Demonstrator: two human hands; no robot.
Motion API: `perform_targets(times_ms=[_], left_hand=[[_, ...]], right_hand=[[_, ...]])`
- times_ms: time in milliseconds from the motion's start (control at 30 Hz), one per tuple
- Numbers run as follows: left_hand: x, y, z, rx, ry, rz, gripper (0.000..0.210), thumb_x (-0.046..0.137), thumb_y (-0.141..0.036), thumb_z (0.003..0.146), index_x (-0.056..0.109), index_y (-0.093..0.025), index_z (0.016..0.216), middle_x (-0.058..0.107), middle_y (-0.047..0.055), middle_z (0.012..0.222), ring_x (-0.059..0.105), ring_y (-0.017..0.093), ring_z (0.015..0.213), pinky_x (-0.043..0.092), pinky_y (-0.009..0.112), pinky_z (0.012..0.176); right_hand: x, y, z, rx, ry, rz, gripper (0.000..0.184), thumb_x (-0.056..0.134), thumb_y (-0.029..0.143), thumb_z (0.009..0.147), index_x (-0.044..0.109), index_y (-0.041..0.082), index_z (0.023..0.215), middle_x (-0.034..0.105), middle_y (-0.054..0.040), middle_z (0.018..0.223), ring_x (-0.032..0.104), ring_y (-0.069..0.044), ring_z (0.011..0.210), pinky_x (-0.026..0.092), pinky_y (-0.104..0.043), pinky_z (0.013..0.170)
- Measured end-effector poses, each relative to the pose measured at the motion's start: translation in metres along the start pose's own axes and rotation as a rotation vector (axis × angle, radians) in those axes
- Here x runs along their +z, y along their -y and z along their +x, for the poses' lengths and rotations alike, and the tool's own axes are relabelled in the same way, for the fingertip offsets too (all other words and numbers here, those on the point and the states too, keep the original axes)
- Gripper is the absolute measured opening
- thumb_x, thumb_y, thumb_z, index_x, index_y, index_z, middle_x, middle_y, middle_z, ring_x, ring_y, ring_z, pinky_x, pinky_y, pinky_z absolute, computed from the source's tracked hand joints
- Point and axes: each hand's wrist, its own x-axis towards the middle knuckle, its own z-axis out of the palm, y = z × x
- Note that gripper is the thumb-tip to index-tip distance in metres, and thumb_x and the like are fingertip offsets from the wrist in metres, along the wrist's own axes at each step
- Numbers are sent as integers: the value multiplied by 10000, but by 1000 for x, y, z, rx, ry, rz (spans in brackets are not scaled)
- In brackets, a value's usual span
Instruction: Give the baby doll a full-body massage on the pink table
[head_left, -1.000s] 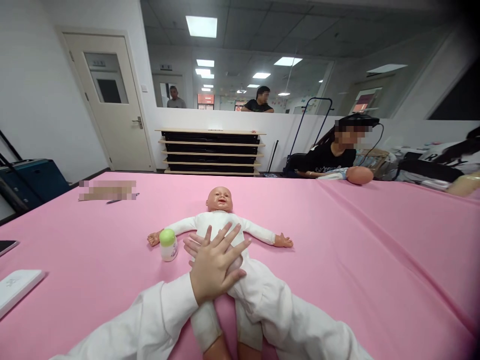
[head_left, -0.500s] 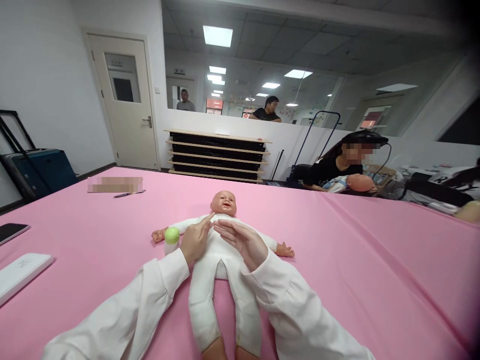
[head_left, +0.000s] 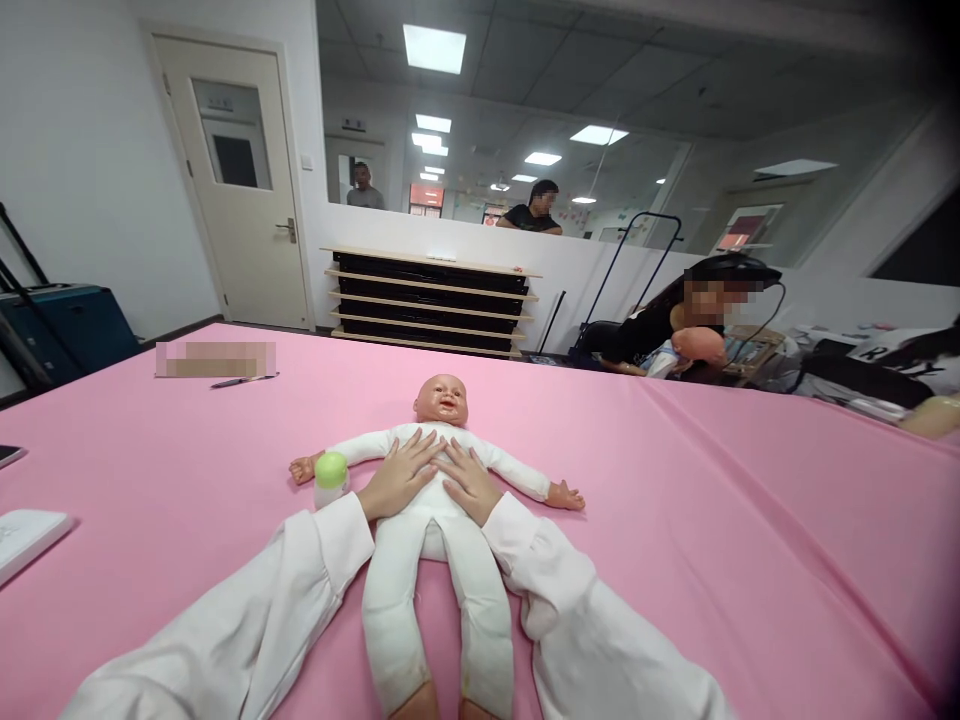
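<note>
A baby doll point(head_left: 433, 540) with a white cloth body lies on its back on the pink table cover point(head_left: 660, 560), head away from me and arms spread. My left hand point(head_left: 403, 474) rests flat on the left side of its chest, fingers spread. On the other side of the chest lies my right hand point(head_left: 469, 482), also flat with fingers apart. The fingertips of both hands come close together near the middle of the chest. Beside my left wrist, by the doll's arm, stands a small white bottle with a green cap point(head_left: 331, 478).
A pen point(head_left: 244, 381) lies near a blurred flat item point(head_left: 216, 359) at the far left. A white box-like device point(head_left: 30, 540) and part of a phone point(head_left: 10, 455) are at the left edge. Across the table, a person point(head_left: 660, 325) holds another doll point(head_left: 699, 346).
Both hands have turned palm down and lowered onto the doll's chest, fingers spreading; before, they were tilted with fingertips nearly meeting above it. The view has shifted slightly.
</note>
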Motion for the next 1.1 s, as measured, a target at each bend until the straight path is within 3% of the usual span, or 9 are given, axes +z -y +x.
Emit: perform_targets(times_ms=[133,267,367,467,600,700,833,967,1100], left_hand=[[1,9,-3,-122,-64,-6,478,226,-453,911,312,-297,1355,249,44,1459,120,240,1360,108,576,1045],[2,20,-4,-229,-198,3,472,261,-385,915,380,-199,1331,308,79,1432,206,236,1342,184,503,1065],[-3,20,-2,-303,-325,41,413,349,-319,888,503,-168,1240,475,80,1322,346,228,1282,241,460,1063],[-7,7,0,-243,-404,20,338,392,-293,871,611,-188,1105,598,54,1185,468,209,1190,291,430,1054],[-2,-12,1,77,-273,-121,383,403,-355,875,547,-202,1196,555,49,1244,485,170,1176,367,360,1018],[2,-13,1,109,-126,-120,474,371,-409,884,407,-218,1317,409,49,1375,347,180,1285,258,414,1078],[-1,-2,2,53,23,-43,510,307,-476,890,291,-298,1368,276,1,1445,147,210,1361,64,524,1090],[0,10,1,-54,-7,-7,478,252,-481,901,306,-337,1354,224,-14,1465,111,225,1366,60,560,1068],[5,26,-1,-171,-180,43,458,277,-410,910,359,-272,1339,304,27,1437,199,239,1346,150,541,1065]], right_hand=[[-6,-18,-4,65,-76,-89,460,375,397,860,421,268,1299,271,-46,1441,139,-216,1362,3,-517,1071],[-11,-35,-8,222,-209,-188,489,383,352,845,407,215,1313,301,-80,1425,201,-231,1346,76,-527,1073],[-15,-39,-8,324,-382,-251,439,436,335,816,516,186,1221,457,-100,1323,332,-261,1288,125,-560,1063],[-16,-28,-4,217,-514,-222,330,425,309,826,633,186,1051,605,-97,1151,500,-251,1156,245,-545,1040],[-6,-8,-2,-116,-317,-105,408,388,350,868,541,183,1207,527,-97,1254,458,-195,1205,342,-418,1040],[3,-9,-2,-110,-155,-96,542,329,421,886,354,144,1351,337,-116,1394,299,-209,1307,289,-446,1065],[6,-22,-2,-30,-35,-185,579,236,461,900,246,159,1394,231,-108,1439,144,-236,1355,148,-551,1070],[0,-32,-3,51,-35,-285,547,274,448,892,281,203,1381,203,-89,1451,129,-254,1359,114,-601,1047],[-5,-45,-7,203,-181,-328,554,366,403,858,330,165,1356,275,-114,1425,236,-260,1331,185,-581,1047]])
